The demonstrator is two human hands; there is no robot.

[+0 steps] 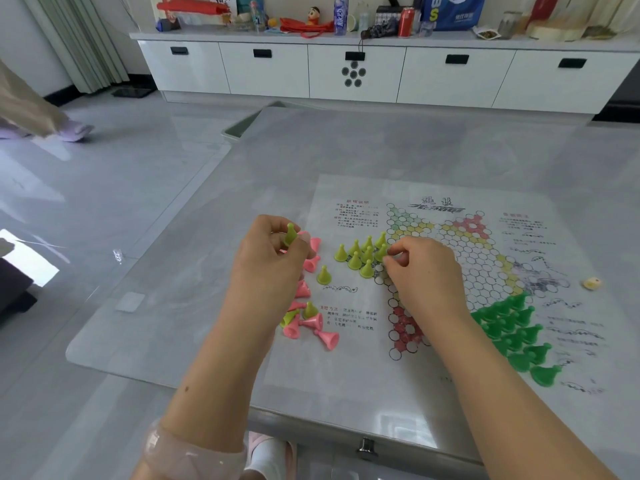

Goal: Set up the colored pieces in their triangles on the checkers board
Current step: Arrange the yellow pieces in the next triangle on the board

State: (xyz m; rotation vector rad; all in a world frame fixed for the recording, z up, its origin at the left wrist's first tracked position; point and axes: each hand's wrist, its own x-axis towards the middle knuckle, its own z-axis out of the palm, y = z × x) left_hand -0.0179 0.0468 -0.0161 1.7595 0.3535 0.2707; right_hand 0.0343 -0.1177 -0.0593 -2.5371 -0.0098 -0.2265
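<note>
So the board (pixel 460 271), a printed sheet, lies flat on the grey table (pixel 381 150), with the white cabinet (pixel 346 69) against the far wall and a cluttered shelf on top of it. Looks like the dark green set (pixel 512 336) is already done, standing packed in its triangle at the near right corner of the star. The step in hand seems to be the yellow-green triangle: a bunch of yellow-green pieces (pixel 363 252) stands upright at the left point of the star, and the right hand (pixel 420 268) is down at that cluster with fingers curled in; I can't tell if it's pinching a piece or just nudging one. The left hand (pixel 268 252) hovers over the loose pile and pinches one yellow-green piece (pixel 290 233) upright between thumb and fingertips. Next move, I'd guess, is passing or setting that piece into an open circle of the triangle without knocking its neighbours, they're touching-close. The pink pieces (pixel 311 322) are mostly tipped over off the board's left edge, with a few stray yellow-green ones mixed in. A small pale die (pixel 591 282) sits far right.
</note>
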